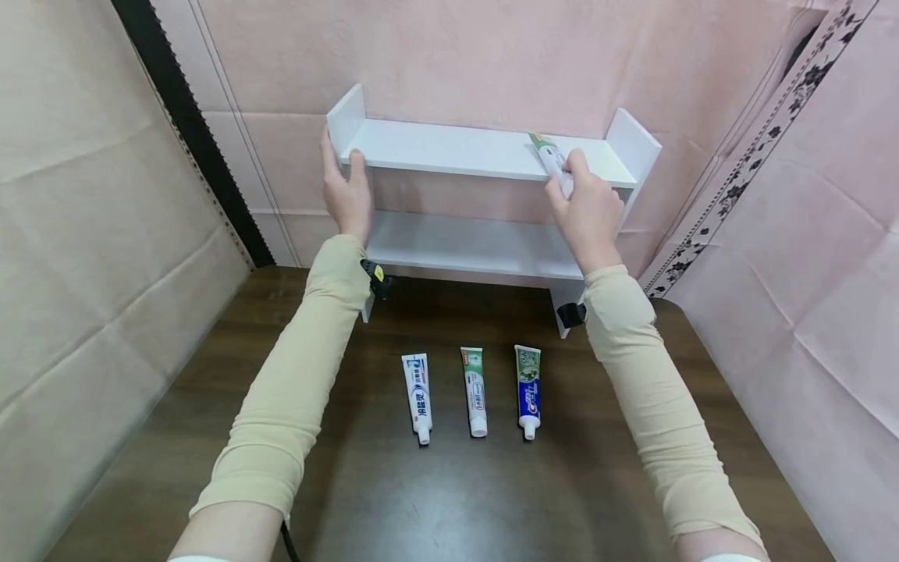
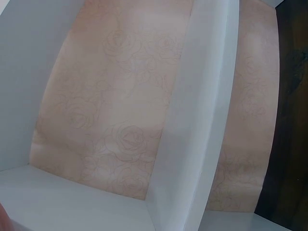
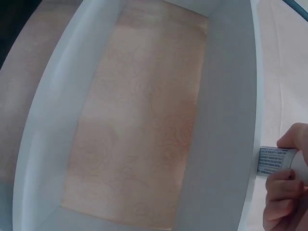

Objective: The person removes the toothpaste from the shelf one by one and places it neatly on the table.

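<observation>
A white two-tier shelf [image 1: 449,238] stands at the back of the table. My left hand [image 1: 347,191] grips its left side panel, thumb on the front and fingers along the outer face. Over the right part of the top board, my right hand [image 1: 586,207] pinches a white and green toothpaste tube [image 1: 550,156] by its cap end. The tube's green end points back and left over the board. In the right wrist view, fingers [image 3: 279,197] and thumb hold the cap end, and small print on the tube [image 3: 272,161] shows beside the board's edge.
Three toothpaste tubes lie in a row on the dark wooden table [image 1: 435,499]: a white and blue one [image 1: 418,396], a white and green one [image 1: 474,390] and a blue and green one [image 1: 528,390]. Pale cloth walls [image 1: 808,312] enclose the table at the sides and back.
</observation>
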Demonstrator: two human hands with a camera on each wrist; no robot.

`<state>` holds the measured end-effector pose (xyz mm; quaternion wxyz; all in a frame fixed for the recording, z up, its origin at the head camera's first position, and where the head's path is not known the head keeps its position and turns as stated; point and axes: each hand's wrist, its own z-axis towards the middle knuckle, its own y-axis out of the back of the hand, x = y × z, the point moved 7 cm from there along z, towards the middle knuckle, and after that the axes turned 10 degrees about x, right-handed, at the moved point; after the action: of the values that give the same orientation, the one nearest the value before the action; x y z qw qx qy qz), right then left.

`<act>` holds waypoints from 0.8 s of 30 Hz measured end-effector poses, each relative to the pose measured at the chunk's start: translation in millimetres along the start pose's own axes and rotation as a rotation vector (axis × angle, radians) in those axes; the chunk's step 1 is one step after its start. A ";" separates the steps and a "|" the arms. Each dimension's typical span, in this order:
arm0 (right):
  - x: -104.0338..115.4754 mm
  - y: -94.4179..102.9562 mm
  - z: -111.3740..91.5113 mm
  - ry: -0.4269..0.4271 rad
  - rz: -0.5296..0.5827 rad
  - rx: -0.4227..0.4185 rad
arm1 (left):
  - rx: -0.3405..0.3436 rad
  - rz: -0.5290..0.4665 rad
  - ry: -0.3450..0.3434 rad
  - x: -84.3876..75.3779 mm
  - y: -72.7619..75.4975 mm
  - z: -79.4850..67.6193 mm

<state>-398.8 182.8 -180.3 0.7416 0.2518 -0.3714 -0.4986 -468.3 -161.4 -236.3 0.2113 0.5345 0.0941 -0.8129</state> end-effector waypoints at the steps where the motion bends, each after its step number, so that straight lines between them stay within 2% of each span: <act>1: 0.9 0.4 -1.8 0.002 0.000 -0.006 | -0.001 -0.001 0.001 0.1 0.6 0.1; 14: 9.2 4.7 -29.8 0.076 -0.077 -0.106 | 0.001 -0.004 -0.013 -1.1 1.0 -0.6; 20: 13.6 7.6 -65.8 0.169 -0.144 -0.208 | -0.001 -0.006 -0.017 -1.2 0.5 1.5; 24: 10.9 17.3 -96.2 0.176 -0.088 -0.209 | -0.012 0.009 0.000 1.2 1.1 2.1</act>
<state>-309.6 179.5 -221.6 0.7708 0.2321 -0.2398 -0.5426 -469.9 -163.5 -236.5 0.2181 0.5335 0.0967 -0.8115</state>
